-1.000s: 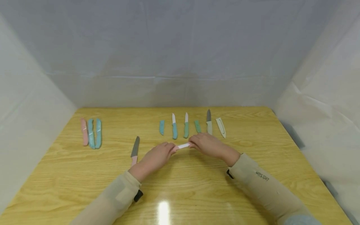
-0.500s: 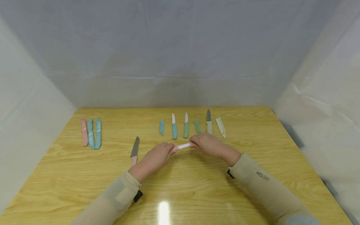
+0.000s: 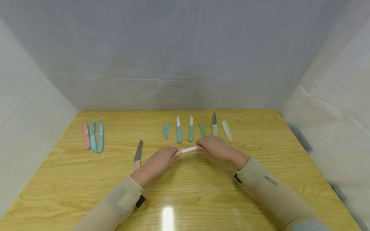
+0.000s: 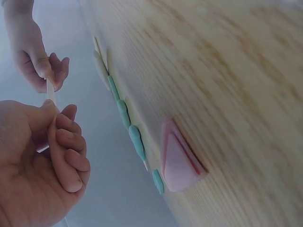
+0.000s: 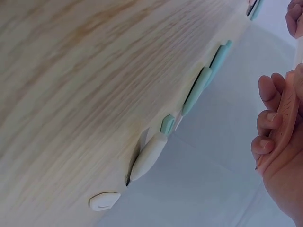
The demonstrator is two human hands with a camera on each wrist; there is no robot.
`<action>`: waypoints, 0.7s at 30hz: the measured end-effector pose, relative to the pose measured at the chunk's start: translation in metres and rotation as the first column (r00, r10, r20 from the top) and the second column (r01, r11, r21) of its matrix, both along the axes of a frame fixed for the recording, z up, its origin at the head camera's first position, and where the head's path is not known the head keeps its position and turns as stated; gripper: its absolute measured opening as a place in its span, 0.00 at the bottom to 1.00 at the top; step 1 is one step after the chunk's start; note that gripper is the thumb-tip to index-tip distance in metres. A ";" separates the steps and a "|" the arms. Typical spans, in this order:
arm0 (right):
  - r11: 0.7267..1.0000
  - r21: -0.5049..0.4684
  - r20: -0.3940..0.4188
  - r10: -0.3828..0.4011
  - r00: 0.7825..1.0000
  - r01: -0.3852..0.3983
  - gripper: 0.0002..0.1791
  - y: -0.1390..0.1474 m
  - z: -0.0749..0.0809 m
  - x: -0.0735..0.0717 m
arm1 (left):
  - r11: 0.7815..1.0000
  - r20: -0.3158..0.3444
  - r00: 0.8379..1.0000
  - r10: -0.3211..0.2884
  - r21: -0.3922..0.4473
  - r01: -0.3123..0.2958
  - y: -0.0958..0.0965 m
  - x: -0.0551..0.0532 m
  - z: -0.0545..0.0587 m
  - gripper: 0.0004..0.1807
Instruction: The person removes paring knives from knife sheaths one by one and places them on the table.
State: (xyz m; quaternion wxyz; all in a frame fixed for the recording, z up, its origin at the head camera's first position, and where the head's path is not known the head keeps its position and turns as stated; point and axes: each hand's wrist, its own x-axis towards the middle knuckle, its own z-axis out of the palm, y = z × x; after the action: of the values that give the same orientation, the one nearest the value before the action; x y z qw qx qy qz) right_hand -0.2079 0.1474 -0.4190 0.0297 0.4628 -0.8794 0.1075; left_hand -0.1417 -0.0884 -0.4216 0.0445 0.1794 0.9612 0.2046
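Note:
My left hand grips the pink handle of a small white-bladed knife, fingers curled around it in the left wrist view. The white blade bridges the gap between my hands, above the table. My right hand holds the pink sheath, dotted with small marks, at the blade's other end. The blade's tip is hidden there. Just left of my left hand lies a grey-bladed knife with a pink handle, partly covered by that hand.
Beyond my hands lie a blue sheath, a blue knife, a green knife, a green sheath, a cream-handled knife and a cream sheath. Pink and blue sheathed knives lie at far left.
My right hand has shifted slightly right with the sheath, and a little more white blade shows between the hands. My left hand has moved slightly left. The knives on the table stay put.

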 end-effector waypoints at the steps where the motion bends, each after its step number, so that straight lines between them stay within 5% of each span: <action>1: 1.000 -0.003 0.011 -0.001 1.000 0.001 0.08 0.001 0.000 -0.001 | 1.000 0.006 1.000 0.002 0.005 -0.002 -0.001 0.000 0.000 0.17; 9: 0.994 -0.069 0.151 -0.071 0.986 0.082 0.08 0.015 0.001 -0.011 | 0.993 0.087 0.991 0.097 0.053 -0.102 -0.017 0.002 -0.002 0.19; 14: 0.996 -0.093 0.223 0.010 0.975 0.011 0.09 0.015 0.001 -0.016 | 0.985 0.137 0.979 0.148 0.071 -0.159 -0.022 0.004 0.000 0.18; 18: 0.995 -0.097 0.364 0.064 0.929 -0.031 0.12 0.006 0.000 -0.013 | 0.975 0.188 0.962 0.196 0.064 -0.211 -0.021 0.006 0.006 0.18; 21: 0.995 -0.080 0.531 -0.010 0.847 0.061 0.18 -0.002 -0.002 -0.009 | 0.971 0.227 0.947 0.226 0.023 -0.238 -0.018 0.007 0.009 0.19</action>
State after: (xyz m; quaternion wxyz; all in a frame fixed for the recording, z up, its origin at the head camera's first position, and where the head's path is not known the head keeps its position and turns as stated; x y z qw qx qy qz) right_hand -0.2168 0.1458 -0.4209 -0.1903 0.3970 -0.8558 0.2717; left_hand -0.1352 -0.1068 -0.4122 0.1231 0.0421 0.9591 0.2512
